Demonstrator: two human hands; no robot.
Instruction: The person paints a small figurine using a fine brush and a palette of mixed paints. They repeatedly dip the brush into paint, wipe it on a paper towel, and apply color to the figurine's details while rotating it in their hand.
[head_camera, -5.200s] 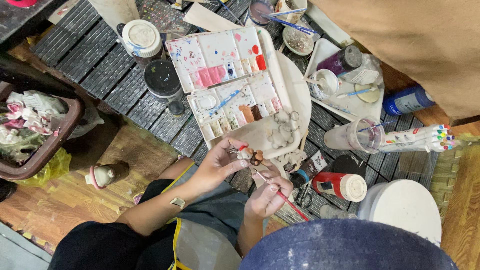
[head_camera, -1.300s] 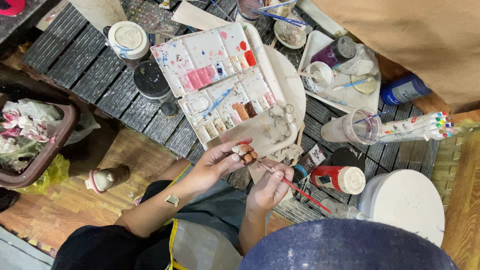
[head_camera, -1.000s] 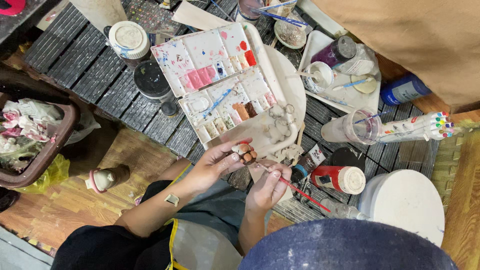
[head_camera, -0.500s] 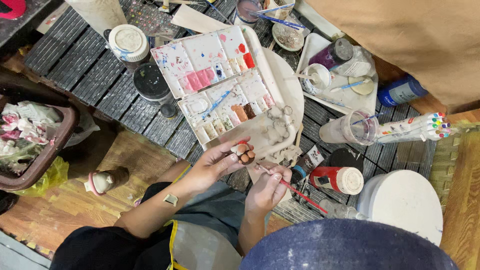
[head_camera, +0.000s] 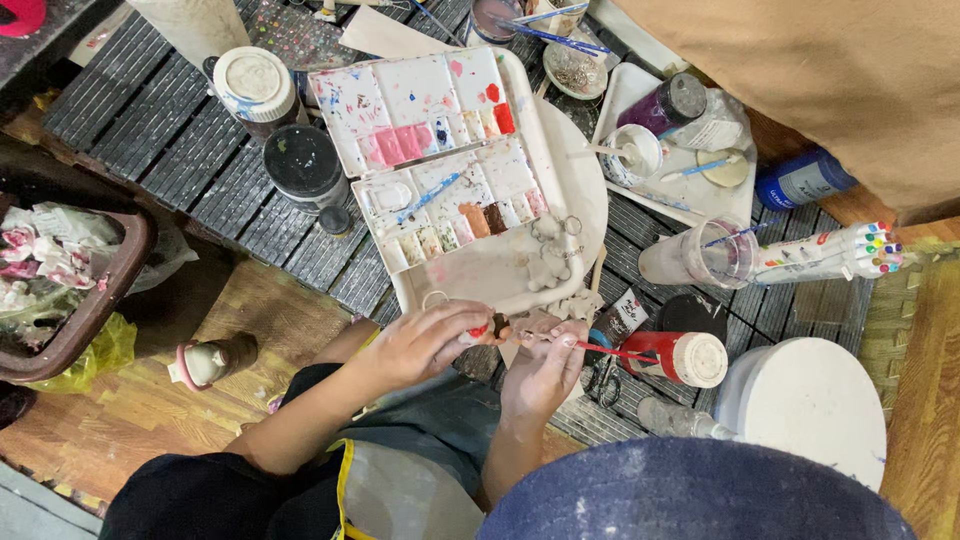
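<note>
Fingers of the left hand (head_camera: 425, 345) pinch a tiny figurine (head_camera: 492, 328), red and brown where paint shows, held just above the lap. The right hand (head_camera: 545, 365) closes its fingers around a thin red-handled brush (head_camera: 600, 350), gripped like a pen, its tip meeting the small piece between the two hands.

The figurine already carries colour, so the painting looks partly done; how much bare surface is left is too small to tell. Just beyond the fingertips, several small pale pieces (head_camera: 555, 275) lie on a white tray (head_camera: 580, 180), apparently unpainted.

Further out from the fingers, on the same tray, rests an open paint palette (head_camera: 430, 140) with pink, red, brown and blue wells. To the right of the brush hand stands a red bottle with a white cap (head_camera: 680, 358). Beyond it is a clear cup of cloudy water (head_camera: 700, 260). To the left of the holding hand sit two lidded jars (head_camera: 280, 130) on a dark slatted table (head_camera: 130, 130).
</note>
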